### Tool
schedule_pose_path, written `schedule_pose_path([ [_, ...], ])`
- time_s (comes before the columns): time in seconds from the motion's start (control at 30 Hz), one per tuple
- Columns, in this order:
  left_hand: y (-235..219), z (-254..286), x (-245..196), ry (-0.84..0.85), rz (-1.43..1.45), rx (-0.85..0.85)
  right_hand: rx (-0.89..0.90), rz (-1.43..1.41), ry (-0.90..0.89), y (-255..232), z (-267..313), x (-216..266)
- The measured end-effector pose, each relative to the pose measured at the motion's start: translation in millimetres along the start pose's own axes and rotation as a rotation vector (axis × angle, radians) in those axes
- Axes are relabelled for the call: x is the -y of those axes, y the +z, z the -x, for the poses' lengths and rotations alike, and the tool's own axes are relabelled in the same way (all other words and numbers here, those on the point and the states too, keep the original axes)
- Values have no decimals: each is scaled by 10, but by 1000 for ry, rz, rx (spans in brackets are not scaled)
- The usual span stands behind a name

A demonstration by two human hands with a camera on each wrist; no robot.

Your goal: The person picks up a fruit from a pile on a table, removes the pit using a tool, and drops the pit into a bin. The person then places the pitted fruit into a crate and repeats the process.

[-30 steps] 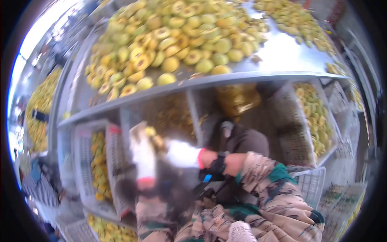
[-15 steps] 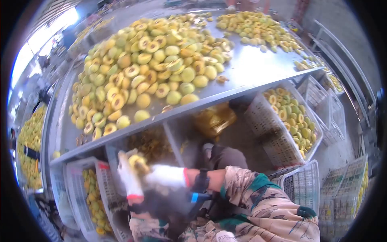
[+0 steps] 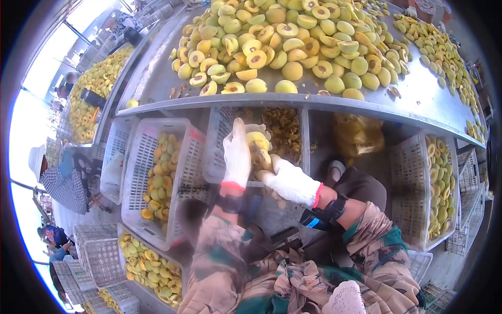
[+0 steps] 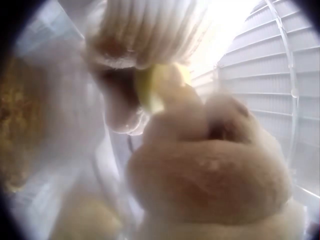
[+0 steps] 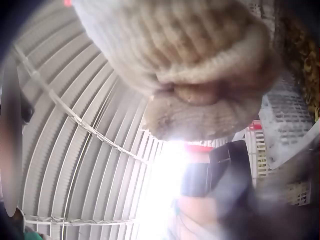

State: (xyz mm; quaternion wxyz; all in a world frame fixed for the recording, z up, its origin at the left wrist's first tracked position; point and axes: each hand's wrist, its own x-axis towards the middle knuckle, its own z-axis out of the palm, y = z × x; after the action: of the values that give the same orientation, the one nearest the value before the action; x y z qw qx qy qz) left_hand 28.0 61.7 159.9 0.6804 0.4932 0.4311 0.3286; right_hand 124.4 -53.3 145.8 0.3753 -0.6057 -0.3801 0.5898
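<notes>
Both hands wear white gloves, stained brown at the fingers, and meet above a crate. In the head view my left hand (image 3: pixel 238 157) holds a yellow fruit piece (image 3: pixel 258 140), its fingers around the far and left sides. From the right, my right hand (image 3: pixel 294 181) has curled fingers pinching at the fruit's near side; whether a small tool is in them is hidden. A yellow-green bit of the fruit (image 4: pixel 145 89) shows between the gloves in the left wrist view. The right wrist view shows the curled glove (image 5: pixel 200 65) close up, the fruit hidden.
A metal table (image 3: pixel 314 101) bears heaped halved fruit (image 3: pixel 293 44). Beneath its edge are a crate (image 3: pixel 213 152) with brown-yellow scraps, a golden bag (image 3: pixel 358 133), and fruit crates at left (image 3: pixel 133 172) and right (image 3: pixel 410 193). A person in a checked top (image 3: pixel 65 188) sits far left.
The head view has swung, so table and crates lie differently in it. The hands stay together at the fruit, now less blurred, with the left glove upright beside it.
</notes>
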Motion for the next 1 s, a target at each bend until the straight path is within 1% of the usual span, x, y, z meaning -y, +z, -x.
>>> schedule_pose_path([
  [0.07, 26, -6, 14, 47, -23, -34, -135, 161, -19, 70, 25, 93],
  [0.13, 28, -18, 16, 104, -53, -65, -101, 105, 1, 49, 45, 120],
  [0.23, 5, -58, -101, -42, -256, 18, -47, 92, 41, 27, 40, 105],
  [0.27, 28, -47, -121, -37, -247, 5, -28, 100, 55, 23, 40, 98],
  [0.33, 75, -22, -150, -19, -228, -35, -1, -99, 33, 21, 62, 108],
  [0.37, 63, -33, -171, -35, -208, -15, 19, -198, 24, 26, 71, 106],
  [0.4, 19, -51, -176, -45, -171, 47, 95, -377, 4, 2, 82, 83],
  [0.43, -10, -62, -170, -54, -132, 113, 174, -513, 52, -26, 84, 90],
  [0.5, -7, -53, -175, -52, -184, 90, 112, -423, 43, 6, 116, 154],
  [0.53, 12, -46, -168, -53, -210, 84, 59, -334, 36, 33, 104, 147],
  [0.6, 40, -52, -129, -40, -170, 47, -46, -155, 18, 73, 38, 90],
  [0.63, 37, -51, -121, -33, -153, 26, -14, -192, -16, 60, 22, 50],
  [0.7, 35, 8, -126, 7, 1, 10, 55, -259, -87, -1, 0, 16],
  [0.77, 63, 85, -90, 73, 181, -29, 99, -344, -61, -20, 41, 88],
  [0.8, 57, 72, -50, 99, 59, -59, 120, -394, -48, -8, 56, 103],
  [0.9, 55, 57, -29, 32, 43, -103, 53, -171, -101, 21, 63, 78],
  [0.93, 87, 65, -53, 24, 57, -121, 32, -131, -83, 30, 75, 95],
  [1.0, 83, 53, -40, 33, 48, -96, -10, -50, -46, 38, 97, 150],
])
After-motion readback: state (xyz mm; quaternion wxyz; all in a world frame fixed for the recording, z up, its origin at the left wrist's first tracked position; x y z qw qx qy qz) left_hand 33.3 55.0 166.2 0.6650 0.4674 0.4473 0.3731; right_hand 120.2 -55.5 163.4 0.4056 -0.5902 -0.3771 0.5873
